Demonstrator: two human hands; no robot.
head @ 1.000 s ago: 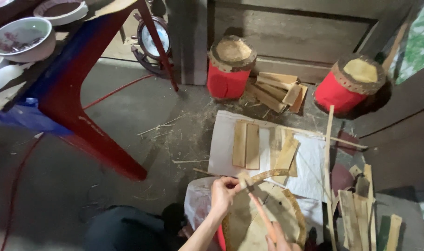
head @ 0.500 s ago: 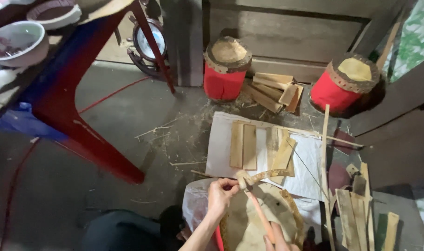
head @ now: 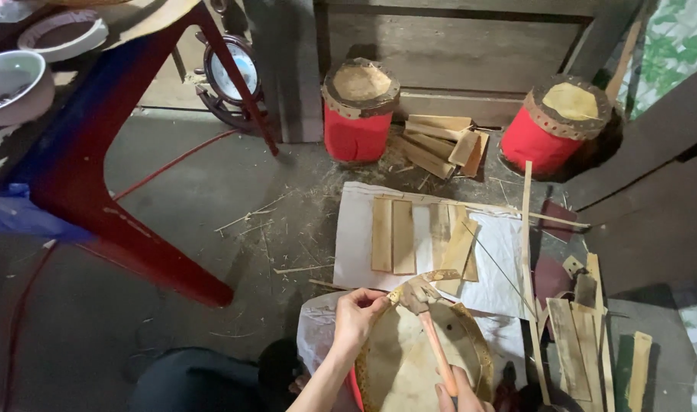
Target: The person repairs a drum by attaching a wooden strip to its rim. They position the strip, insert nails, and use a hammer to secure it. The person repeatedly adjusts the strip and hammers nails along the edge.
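A small drum with a pale skin head sits at the bottom of the view, resting over a white plastic sheet on the concrete floor. The left hand grips the drum's near-left rim, its fingers curled closed over a strip of edging at the top of the rim. The right hand comes in at the drum's lower right edge and is mostly cut off by the frame; its fingers are closed around the pink handle of a brush, whose bristle head lies on the drum's upper rim just beside the left hand.

Just beyond the drum lies a white cloth carrying several flat wooden slats, laid side by side. A long thin stick runs along the cloth's right edge. To the right of the drum, more wooden pieces are scattered on the floor, with a green one among them.

Further beyond the drum, against a wooden wall, stand two red drums: one straight ahead and another to the right, with a stack of short boards between them. Left of the drum, well apart, stands a red and blue plastic desk bearing a white bowl. A round framed object leans behind the desk's leg.
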